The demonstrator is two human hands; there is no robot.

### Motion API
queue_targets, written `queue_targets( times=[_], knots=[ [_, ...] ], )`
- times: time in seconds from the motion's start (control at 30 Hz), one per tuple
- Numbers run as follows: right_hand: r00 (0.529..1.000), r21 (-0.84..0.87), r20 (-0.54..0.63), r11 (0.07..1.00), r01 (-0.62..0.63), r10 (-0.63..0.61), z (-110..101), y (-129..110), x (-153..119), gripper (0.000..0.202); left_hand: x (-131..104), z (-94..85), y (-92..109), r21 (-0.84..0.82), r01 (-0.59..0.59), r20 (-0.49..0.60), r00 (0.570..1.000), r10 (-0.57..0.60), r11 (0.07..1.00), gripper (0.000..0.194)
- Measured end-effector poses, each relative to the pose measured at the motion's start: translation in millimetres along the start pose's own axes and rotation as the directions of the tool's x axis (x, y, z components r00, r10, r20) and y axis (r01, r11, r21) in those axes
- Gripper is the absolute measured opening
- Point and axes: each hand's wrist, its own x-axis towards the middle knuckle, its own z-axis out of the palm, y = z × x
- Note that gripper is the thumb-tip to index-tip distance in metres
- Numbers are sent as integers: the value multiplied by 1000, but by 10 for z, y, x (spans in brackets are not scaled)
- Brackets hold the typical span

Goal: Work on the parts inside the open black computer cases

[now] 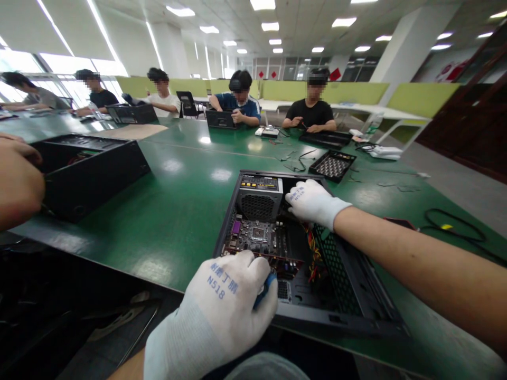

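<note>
An open black computer case (344, 316) lies on the green table in front of me. Inside it are a power supply (259, 203) at the back left, a motherboard (257, 233) below that, and red and yellow cables (313, 250) to the right. My left hand (227, 301), in a white glove, is closed at the case's near left, around a small blue object (264, 291) that is mostly hidden. My right hand (311, 203), also gloved, reaches into the case just right of the power supply with curled fingers. Whatever its fingertips touch is hidden.
Another black case (99, 177) stands at the left, beside a person's bare arm (18, 184). A black tray with round parts (333, 165) and loose cables lie beyond my case. A black cable (455, 224) is at the right. Several people work across the green table (178, 184).
</note>
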Motion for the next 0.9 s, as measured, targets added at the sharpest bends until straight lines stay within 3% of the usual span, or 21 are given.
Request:
queue_targets(
  times=[0.17,0.27,0.4,0.5,0.57,0.67,0.77,0.83,0.9],
  knots=[
    [983,99,-177,995,-22,39,19,107,-241,49,17,-51,26,-7,68,109,992,-67,998,18],
    [939,314,-321,949,-21,127,48,141,-506,51,49,-83,44,-27,105,143,985,-100,994,18],
    [907,547,-372,836,42,199,99,122,-795,45,78,-121,38,-40,112,195,975,-102,993,15],
    [888,603,-403,794,74,223,122,94,-875,42,99,-163,-23,-9,35,218,975,-32,999,11],
    [878,623,-417,777,87,236,137,88,-879,41,164,-200,-81,48,-110,226,969,96,993,8],
    [865,628,-445,769,119,230,172,99,-866,41,411,-220,-146,147,-229,272,945,183,962,14],
    [850,625,-475,767,146,226,211,116,-865,41,805,-122,-178,235,-131,354,934,41,963,28],
    [845,628,-484,763,154,227,227,121,-869,41,1073,14,-207,291,-131,444,896,-12,948,34],
    [844,629,-485,761,156,228,237,119,-871,42,1295,180,-248,325,-156,560,827,-57,933,41]
  ],
)
